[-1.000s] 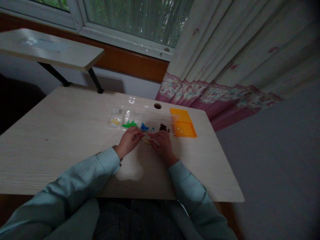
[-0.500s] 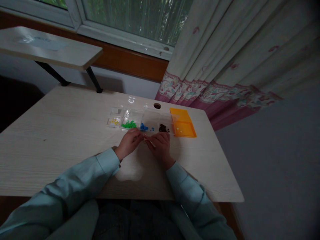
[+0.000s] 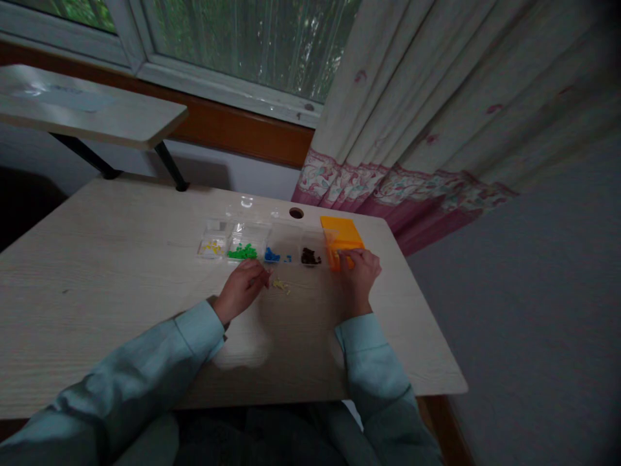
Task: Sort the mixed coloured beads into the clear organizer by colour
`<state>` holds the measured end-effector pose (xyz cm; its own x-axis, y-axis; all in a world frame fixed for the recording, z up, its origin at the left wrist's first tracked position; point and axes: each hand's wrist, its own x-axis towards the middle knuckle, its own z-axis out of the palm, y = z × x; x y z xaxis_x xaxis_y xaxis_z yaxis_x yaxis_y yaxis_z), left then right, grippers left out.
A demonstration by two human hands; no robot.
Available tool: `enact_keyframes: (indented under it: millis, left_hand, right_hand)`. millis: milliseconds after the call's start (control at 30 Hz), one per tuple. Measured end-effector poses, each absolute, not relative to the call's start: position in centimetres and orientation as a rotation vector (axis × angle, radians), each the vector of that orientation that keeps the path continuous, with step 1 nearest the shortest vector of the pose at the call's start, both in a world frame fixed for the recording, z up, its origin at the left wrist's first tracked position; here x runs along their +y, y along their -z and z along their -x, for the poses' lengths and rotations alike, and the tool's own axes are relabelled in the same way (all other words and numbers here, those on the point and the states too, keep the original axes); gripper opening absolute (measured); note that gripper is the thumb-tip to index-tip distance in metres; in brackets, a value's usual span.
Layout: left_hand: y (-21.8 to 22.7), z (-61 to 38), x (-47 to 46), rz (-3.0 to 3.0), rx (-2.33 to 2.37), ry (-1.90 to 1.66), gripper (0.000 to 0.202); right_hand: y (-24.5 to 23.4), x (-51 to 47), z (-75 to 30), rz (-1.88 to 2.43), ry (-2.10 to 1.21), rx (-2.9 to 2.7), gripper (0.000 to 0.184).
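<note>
My left hand (image 3: pixel 241 289) rests on the wooden table (image 3: pixel 121 272) with fingers curled together, pinching something too small to make out. Just right of it lie a few small yellowish pieces (image 3: pixel 281 285). My right hand (image 3: pixel 359 275) reaches into the orange tray (image 3: pixel 339 234), fingers bent over its near edge; what they hold is hidden. Behind the hands stands a row of clear boxes holding yellow beads (image 3: pixel 212 246), green beads (image 3: pixel 242 252), blue beads (image 3: pixel 272 256) and dark brown beads (image 3: pixel 310 257).
A round cable hole (image 3: pixel 295 213) sits near the table's far edge. A second small table (image 3: pixel 92 113) stands at the back left under the window. A patterned curtain (image 3: pixel 412 142) hangs at the right. The table's right edge drops to grey floor.
My right hand left the spot beside my left hand and moved right to the orange tray. The small yellowish pieces now lie uncovered on the table. The camera view shifted slightly.
</note>
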<state>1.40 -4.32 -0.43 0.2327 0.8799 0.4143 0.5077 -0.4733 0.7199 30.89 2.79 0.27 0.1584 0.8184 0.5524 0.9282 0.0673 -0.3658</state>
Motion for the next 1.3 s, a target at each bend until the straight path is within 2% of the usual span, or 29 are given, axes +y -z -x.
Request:
enact_keyframes:
  millis: [200,367,567,733,967,1300]
  left_hand:
    - [0.2,-1.4,-4.4,-2.103,1.237,-1.141,0.038]
    - [0.3,-1.2,-4.3,-2.105,1.265,-1.158,0.035]
    - [1.0,-1.3,-4.2,-2.23,1.35,-1.014,0.017]
    - [1.1,-1.7,-4.4,-2.349,1.375,-0.875,0.028]
    - [1.2,-1.8,-4.3,-2.432,1.426,-0.811,0.022]
    - [0.9,-1.8,-4.3,-2.481,1.446,-0.744,0.019]
  right_hand:
    - [2.1,4.0,-33.6,1.878,0.221,-1.616,0.04]
    - [2.0,3.4,-33.3,1.864,0.194,-1.62,0.039]
    - [0.5,2.8,-31.8,1.769,0.167,-1.598,0.04]
    - [0.0,1.8,-29.3,1.601,0.169,-1.788,0.03]
    - [-0.1,1.0,-26.8,1.316,0.169,-1.927,0.024]
    - [-0.3,0.5,-26.0,1.237,0.089,-1.987,0.023]
